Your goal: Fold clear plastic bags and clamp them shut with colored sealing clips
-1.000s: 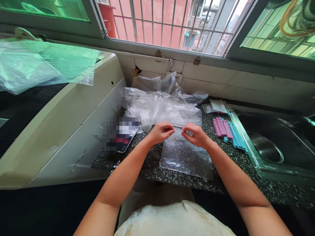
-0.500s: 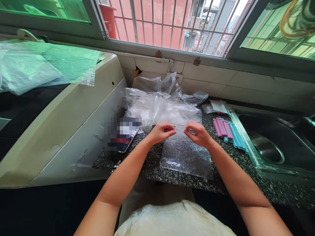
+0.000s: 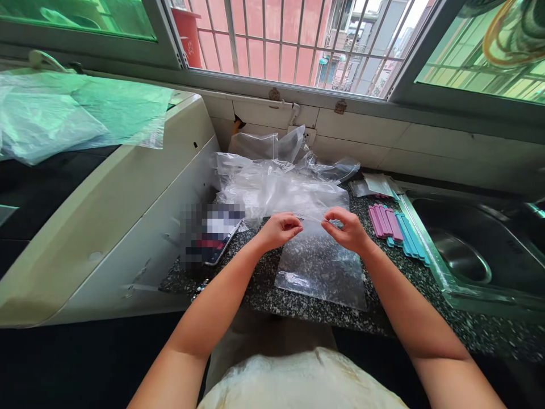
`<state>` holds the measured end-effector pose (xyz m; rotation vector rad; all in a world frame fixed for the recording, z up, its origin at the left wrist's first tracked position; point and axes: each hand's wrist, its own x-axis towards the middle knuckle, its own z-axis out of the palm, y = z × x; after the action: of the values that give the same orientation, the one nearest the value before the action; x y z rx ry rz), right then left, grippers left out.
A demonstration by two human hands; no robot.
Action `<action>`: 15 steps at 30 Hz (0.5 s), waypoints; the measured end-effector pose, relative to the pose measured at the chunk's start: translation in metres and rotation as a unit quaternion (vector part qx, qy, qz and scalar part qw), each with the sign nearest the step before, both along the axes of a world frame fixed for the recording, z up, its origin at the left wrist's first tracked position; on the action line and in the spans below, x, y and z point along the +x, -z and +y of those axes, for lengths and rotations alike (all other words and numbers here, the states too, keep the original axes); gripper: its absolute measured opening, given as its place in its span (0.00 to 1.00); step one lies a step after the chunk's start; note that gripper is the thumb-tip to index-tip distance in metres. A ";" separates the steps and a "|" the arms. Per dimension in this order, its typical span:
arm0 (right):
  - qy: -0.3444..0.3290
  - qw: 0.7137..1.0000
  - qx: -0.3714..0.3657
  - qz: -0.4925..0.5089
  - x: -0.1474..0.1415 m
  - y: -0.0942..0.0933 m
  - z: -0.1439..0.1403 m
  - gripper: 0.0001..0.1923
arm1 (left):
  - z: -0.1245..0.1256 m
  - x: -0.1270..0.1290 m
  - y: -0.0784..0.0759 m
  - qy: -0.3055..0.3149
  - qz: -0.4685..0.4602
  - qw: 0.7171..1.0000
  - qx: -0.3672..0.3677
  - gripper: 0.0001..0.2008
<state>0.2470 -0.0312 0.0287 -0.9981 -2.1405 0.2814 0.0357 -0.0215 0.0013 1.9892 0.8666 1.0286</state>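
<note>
- Fingers [image 3: 293, 226] of the left hand [image 3: 277, 230] curled in and pinched together on the far-left corner of a clear plastic bag [image 3: 321, 267], right at its top edge.
- Same story on the right hand [image 3: 347, 228]: thumb and fingertips [image 3: 327, 222] pressed shut on the far-right part of that same edge, knuckles up.
- Top edge of the bag stretched as a thin line between the two pinches, hands near each other but not touching.
- Rest of the bag spread flat on the speckled granite counter [image 3: 409, 295], reaching from the fingers toward the near edge, so mostly nearer than both hands and between the wrists.
- Can't tell whether the bag's mouth is parted or sealed, too see-through.
- Just beyond the hands, a crumpled heap of more clear plastic [image 3: 281, 182] piled against the tiled wall.
- To the right of the right hand, a row of pink clips [image 3: 384, 221] and blue clips [image 3: 409, 237] lying side by side, close to the rim of a steel sink [image 3: 477, 255].
- To the left, a phone [image 3: 213, 233] (blurred out) lying on the counter by a white appliance [image 3: 106, 210].
- Far side: barred window [image 3: 293, 40], open in the middle.
</note>
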 end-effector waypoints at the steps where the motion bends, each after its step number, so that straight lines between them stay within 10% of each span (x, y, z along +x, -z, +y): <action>1: -0.002 1.000 -0.002 0.003 0.000 0.000 0.000 0.05 | -0.001 0.000 0.000 0.000 0.000 1.000 0.001 0.05; 15: -0.034 0.999 0.008 -0.020 -0.005 -0.007 -0.006 0.10 | -0.004 0.005 0.001 0.008 0.014 1.000 0.009 0.06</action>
<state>0.2415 -0.0368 0.0360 -0.9307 -2.2130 0.2780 0.0408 -0.0254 0.0001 2.0260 0.8581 1.0052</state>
